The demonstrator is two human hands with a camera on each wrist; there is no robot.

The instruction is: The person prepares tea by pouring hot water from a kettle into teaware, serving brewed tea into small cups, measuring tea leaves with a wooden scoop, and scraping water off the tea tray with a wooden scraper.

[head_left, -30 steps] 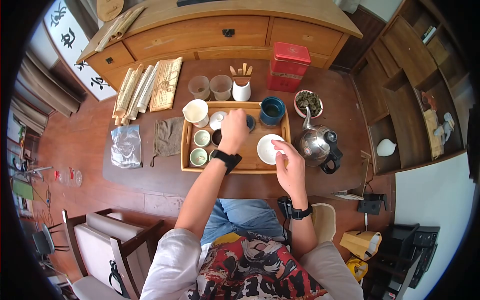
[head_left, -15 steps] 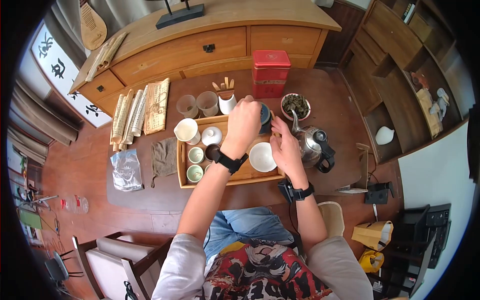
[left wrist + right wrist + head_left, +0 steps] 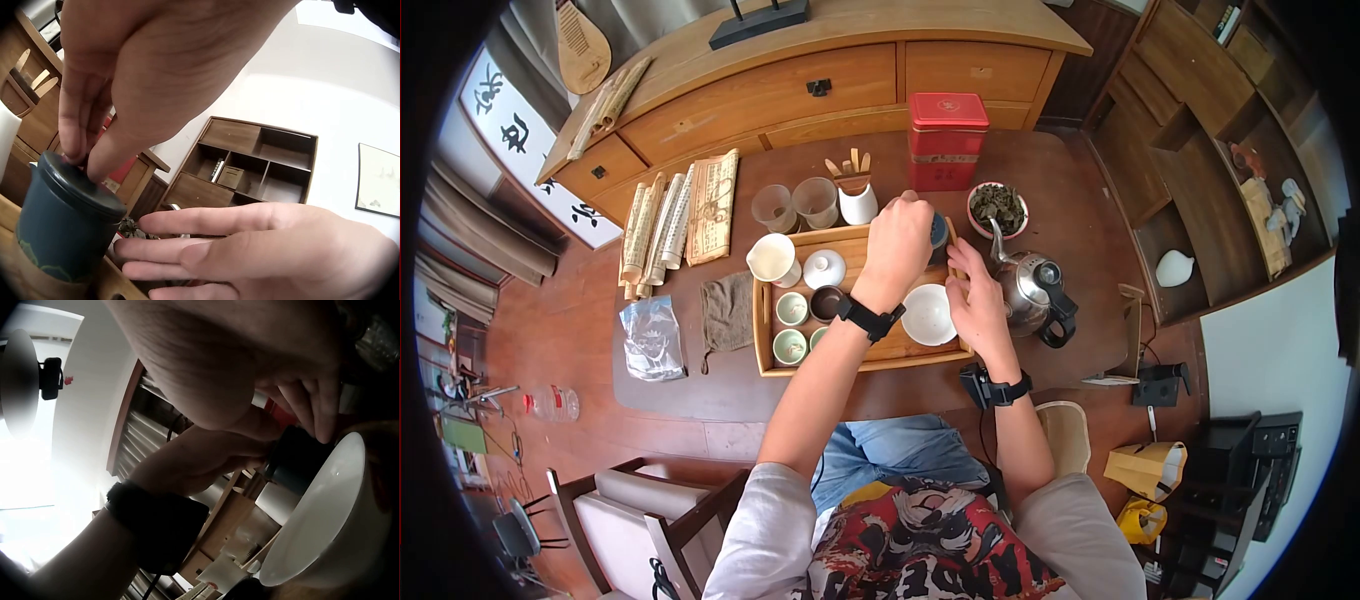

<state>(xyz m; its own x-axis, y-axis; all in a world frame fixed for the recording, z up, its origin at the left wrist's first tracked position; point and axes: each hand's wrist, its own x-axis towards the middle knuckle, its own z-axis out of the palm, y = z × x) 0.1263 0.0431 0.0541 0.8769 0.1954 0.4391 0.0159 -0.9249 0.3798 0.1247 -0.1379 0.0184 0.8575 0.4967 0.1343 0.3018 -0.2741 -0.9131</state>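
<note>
Brown and smooth, the table (image 3: 1060,180) stands before a wooden chest of drawers (image 3: 850,85), with a shelf unit (image 3: 1200,180) off to the right. The blue cup (image 3: 65,219), with a green pattern low on its side, is at the far right part of a wooden tray (image 3: 762,335), its dark lid (image 3: 78,184) on top. The left hand (image 3: 898,245) reaches over it, thumb and fingers pinching the lid at its top. The right hand (image 3: 978,305) is open, fingers extended near the cup's right side; whether they touch it, I cannot tell. Just beside that hand, a white bowl (image 3: 929,315) sits in the tray. Further left in the tray are a white lid (image 3: 824,269), a white pitcher (image 3: 772,260), a dark cup (image 3: 826,303) and small pale green cups (image 3: 790,347). Beyond the tray, a white holder (image 3: 858,205) carries wooden tools (image 3: 853,170), with two clear cups (image 3: 814,202) to its left. A red tin (image 3: 947,145) and a bowl of dark leaves (image 3: 998,208) lie past the cup, and a metal kettle (image 3: 1028,290) stands to the right. Towards the left edge are a grey pouch (image 3: 728,312), a plastic bag (image 3: 652,340) and rolled scrolls (image 3: 658,230).
</note>
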